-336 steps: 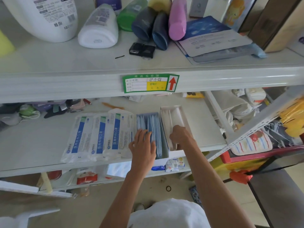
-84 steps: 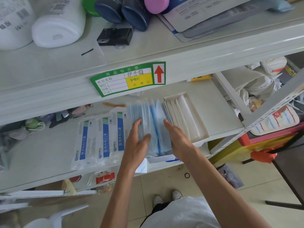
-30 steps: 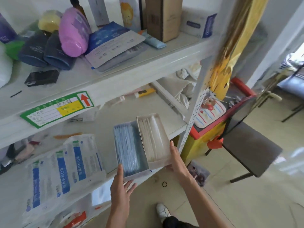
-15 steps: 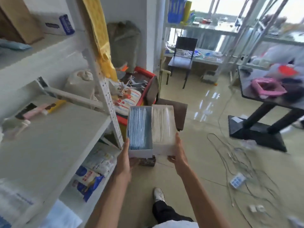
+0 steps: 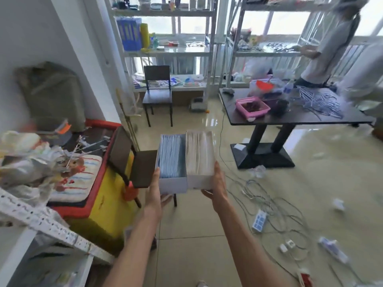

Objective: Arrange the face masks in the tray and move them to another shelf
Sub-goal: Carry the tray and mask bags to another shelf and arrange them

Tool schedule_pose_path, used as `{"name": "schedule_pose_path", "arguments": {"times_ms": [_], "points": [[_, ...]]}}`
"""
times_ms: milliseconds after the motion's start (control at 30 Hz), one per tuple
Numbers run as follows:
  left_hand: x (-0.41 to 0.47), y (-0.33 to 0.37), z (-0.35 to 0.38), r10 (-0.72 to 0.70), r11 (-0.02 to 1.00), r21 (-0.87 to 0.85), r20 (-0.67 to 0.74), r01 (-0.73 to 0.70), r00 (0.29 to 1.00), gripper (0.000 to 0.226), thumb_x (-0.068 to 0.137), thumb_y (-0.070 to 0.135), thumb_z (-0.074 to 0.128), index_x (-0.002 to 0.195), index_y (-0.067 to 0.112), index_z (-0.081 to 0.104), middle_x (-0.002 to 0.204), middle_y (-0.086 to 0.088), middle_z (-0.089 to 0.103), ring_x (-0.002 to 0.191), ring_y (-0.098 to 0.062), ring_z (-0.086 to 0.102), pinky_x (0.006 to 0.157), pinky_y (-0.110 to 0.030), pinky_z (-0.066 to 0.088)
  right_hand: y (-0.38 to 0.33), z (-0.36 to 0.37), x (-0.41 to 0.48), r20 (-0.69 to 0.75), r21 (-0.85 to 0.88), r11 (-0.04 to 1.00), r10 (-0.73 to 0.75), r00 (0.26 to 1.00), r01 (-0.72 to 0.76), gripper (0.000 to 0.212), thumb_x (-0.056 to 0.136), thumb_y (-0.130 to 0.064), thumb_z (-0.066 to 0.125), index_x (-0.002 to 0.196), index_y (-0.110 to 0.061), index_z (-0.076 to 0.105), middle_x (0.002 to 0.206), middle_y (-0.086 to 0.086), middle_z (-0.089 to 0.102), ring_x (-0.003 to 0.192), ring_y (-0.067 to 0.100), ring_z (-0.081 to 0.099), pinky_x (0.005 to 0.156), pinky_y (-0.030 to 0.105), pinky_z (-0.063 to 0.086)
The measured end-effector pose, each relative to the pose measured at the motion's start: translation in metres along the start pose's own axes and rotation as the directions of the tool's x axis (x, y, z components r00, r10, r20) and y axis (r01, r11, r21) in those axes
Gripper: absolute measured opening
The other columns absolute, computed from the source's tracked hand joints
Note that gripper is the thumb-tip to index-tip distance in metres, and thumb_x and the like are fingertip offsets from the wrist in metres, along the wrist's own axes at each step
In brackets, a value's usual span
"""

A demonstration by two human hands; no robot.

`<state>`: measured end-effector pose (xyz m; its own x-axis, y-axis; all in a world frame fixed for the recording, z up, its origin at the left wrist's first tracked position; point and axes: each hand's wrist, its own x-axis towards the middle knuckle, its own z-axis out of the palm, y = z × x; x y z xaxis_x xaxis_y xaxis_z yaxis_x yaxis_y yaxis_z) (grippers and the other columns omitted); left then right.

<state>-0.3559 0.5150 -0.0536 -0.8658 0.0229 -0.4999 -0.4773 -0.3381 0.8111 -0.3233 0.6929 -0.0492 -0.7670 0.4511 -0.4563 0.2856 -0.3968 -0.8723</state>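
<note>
The tray (image 5: 173, 184) hung between the two hands, held out in front of the body over the tiled floor. Its long axis ran straight away from the person, with its short near wall facing the wrists. It had two compartments side by side. The blue masks (image 5: 171, 156) filled the one on the left hand's side and the white masks (image 5: 199, 152) the one on the right hand's side, both packed neatly along the tray's length. Arranging looked finished, so the carry seemed to be the step in hand.

The hands were apart by the tray's width, each clamped on a near corner. The left hand (image 5: 154, 193) had its thumb lying up the outer wall and its fingers (image 5: 166, 198) curled under the base. The right hand (image 5: 216, 186) mirrored it, with its fingers (image 5: 207, 192) tucked beneath the white side.

Well beyond the fingertips, ahead and slightly left, stood a shelving unit (image 5: 165, 51) with a chair (image 5: 158, 96) in front of it. A second unit (image 5: 267, 52) stood ahead and right of the right hand, behind a dark table (image 5: 290, 119). Which one was meant could not be told. The tray's far end pointed between them, so neither hand was clearly nearer, and the tray would probably go in short end first.

Loose cables (image 5: 269, 201) lay on the floor below and right of the right hand, a likely snag for anyone walking that way
</note>
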Motion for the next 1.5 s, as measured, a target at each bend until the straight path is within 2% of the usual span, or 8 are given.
{"name": "schedule_pose_path", "arguments": {"times_ms": [167, 500, 667, 933, 1067, 1300, 1400, 1500], "points": [[0.053, 0.011, 0.058, -0.002, 1.0, 0.031, 0.071, 0.0, 0.997, 0.054, 0.085, 0.064, 0.062, 0.12, 0.025, 0.052, 0.122, -0.015, 0.057, 0.114, -0.032, 0.06, 0.101, -0.053, 0.052, -0.045, -0.008, 0.068, -0.056, 0.03, 0.999, 0.028, 0.998, -0.026, 0.06, 0.095, -0.07, 0.041, 0.133, -0.025, 0.041, 0.123, 0.009, 0.055, 0.108, 0.029, 0.061, 0.093, 0.05, 0.056], [0.196, 0.061, 0.12, 0.006, 0.998, 0.059, 0.105, -0.012, 0.994, 0.048, 0.088, 0.065, 0.059, 0.118, 0.028, 0.054, 0.121, -0.015, 0.058, 0.114, -0.03, 0.061, 0.095, -0.048, 0.056, -0.09, 0.042, 0.213, -0.067, 0.038, 0.998, 0.061, 0.996, -0.059, 0.063, 0.093, -0.074, 0.041, 0.136, -0.027, 0.042, 0.128, 0.011, 0.056, 0.11, 0.03, 0.062, 0.093, 0.051, 0.056], [0.293, 0.098, 0.146, 0.001, 0.998, 0.064, 0.128, -0.009, 0.992, 0.047, 0.088, 0.065, 0.058, 0.116, 0.026, 0.056, 0.122, -0.015, 0.058, 0.115, -0.031, 0.061, 0.098, -0.049, 0.054, -0.122, 0.093, 0.3, -0.089, 0.027, 0.998, 0.062, 0.994, -0.06, 0.074, 0.081, -0.083, 0.042, 0.134, -0.031, 0.044, 0.128, 0.009, 0.057, 0.111, 0.029, 0.062, 0.091, 0.05, 0.058], [0.42, 0.157, 0.199, -0.025, 0.995, 0.103, 0.193, 0.005, 0.981, 0.058, 0.083, 0.07, 0.059, 0.121, 0.027, 0.054, 0.123, -0.015, 0.059, 0.114, -0.03, 0.062, 0.096, -0.048, 0.055, -0.178, 0.143, 0.419, -0.17, 0.019, 0.998, 0.065, 0.983, -0.063, 0.059, 0.093, -0.073, 0.041, 0.132, -0.028, 0.045, 0.121, 0.009, 0.057, 0.11, 0.028, 0.06, 0.093, 0.048, 0.057], [0.483, 0.173, 0.234, -0.053, 0.993, 0.114, 0.18, 0.033, 0.982, 0.068, 0.077, 0.072, 0.06, 0.125, 0.025, 0.053, 0.122, -0.014, 0.06, 0.114, -0.031, 0.062, 0.097, -0.048, 0.054, -0.201, 0.155, 0.487, -0.176, 0.018, 0.998, 0.069, 0.982, -0.067, 0.061, 0.092, -0.074, 0.042, 0.13, -0.026, 0.047, 0.119, 0.007, 0.058, 0.107, 0.025, 0.061, 0.091, 0.046, 0.057], [0.612, 0.2, 0.314, -0.031, 0.993, 0.116, 0.12, 0.017, 0.992, 0.063, 0.088, 0.065, 0.057, 0.134, 0.022, 0.051, 0.124, -0.013, 0.06, 0.113, -0.029, 0.062, 0.093, -0.045, 0.055, -0.25, 0.177, 0.637, -0.117, 0.01, 0.996, 0.086, 0.989, -0.085, 0.06, 0.091, -0.076, 0.042, 0.132, -0.033, 0.044, 0.122, 0.003, 0.054, 0.113, 0.026, 0.057, 0.099, 0.049, 0.054], [0.665, 0.218, 0.354, -0.033, 0.992, 0.123, 0.08, 0.023, 0.996, 0.06, 0.087, 0.067, 0.058, 0.129, 0.024, 0.054, 0.123, -0.011, 0.061, 0.113, -0.029, 0.063, 0.095, -0.045, 0.055, -0.283, 0.187, 0.705, -0.095, 0.005, 0.994, 0.112, 0.989, -0.112, 0.058, 0.092, -0.075, 0.042, 0.132, -0.032, 0.043, 0.119, 0.001, 0.053, 0.115, 0.027, 0.056, 0.101, 0.05, 0.052], [0.716, 0.242, 0.395, -0.032, 0.991, 0.133, 0.057, 0.024, 0.998, 0.051, 0.086, 0.067, 0.058, 0.119, 0.028, 0.057, 0.124, -0.013, 0.061, 0.112, -0.029, 0.064, 0.095, -0.045, 0.054, -0.319, 0.2, 0.769, -0.06, -0.013, 0.993, 0.12, 0.991, -0.121, 0.068, 0.088, -0.079, 0.043, 0.139, -0.034, 0.043, 0.13, 0.003, 0.053, 0.117, 0.027, 0.056, 0.101, 0.049, 0.052]]}}
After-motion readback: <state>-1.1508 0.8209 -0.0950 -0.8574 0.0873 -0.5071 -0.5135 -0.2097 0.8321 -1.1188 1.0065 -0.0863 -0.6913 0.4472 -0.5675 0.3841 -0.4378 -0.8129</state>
